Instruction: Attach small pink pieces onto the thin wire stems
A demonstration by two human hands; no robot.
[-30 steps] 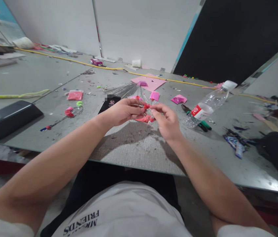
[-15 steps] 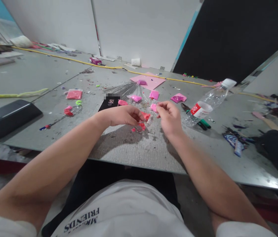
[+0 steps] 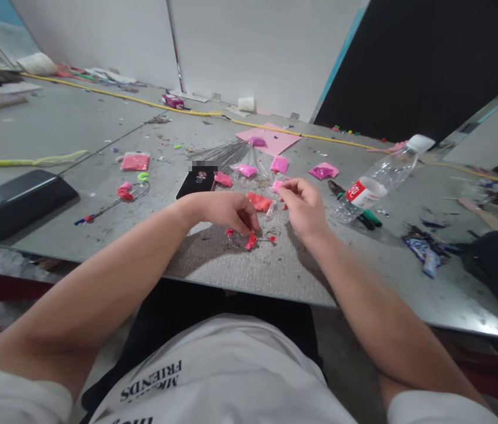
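My left hand (image 3: 231,211) is closed in a pinch on a thin wire piece with lumps of red clay (image 3: 251,241), low over the near part of the table. Loops of the wire stick out on both sides of the fingers. My right hand (image 3: 304,205) is also closed, thumb and forefinger together at a small pink clay packet (image 3: 277,186); the fingers partly cover it. Between the hands lies an open clear bag with red clay (image 3: 259,202). Just beyond my left hand are a black phone-like item (image 3: 195,182) and a pink-red clay lump (image 3: 223,179).
A tilted plastic bottle (image 3: 370,185) stands right of my right hand, by green-handled pliers (image 3: 369,219). Farther back are several clay packets, a bundle of thin wires (image 3: 222,150) and a pink sheet (image 3: 277,140). At left lie another wire piece (image 3: 107,207) and a dark case (image 3: 14,200).
My left hand has brought the wire piece with red clay slightly nearer to me and turned it, so more of it shows. My right hand stays by the pink packet. The view has shifted slightly.
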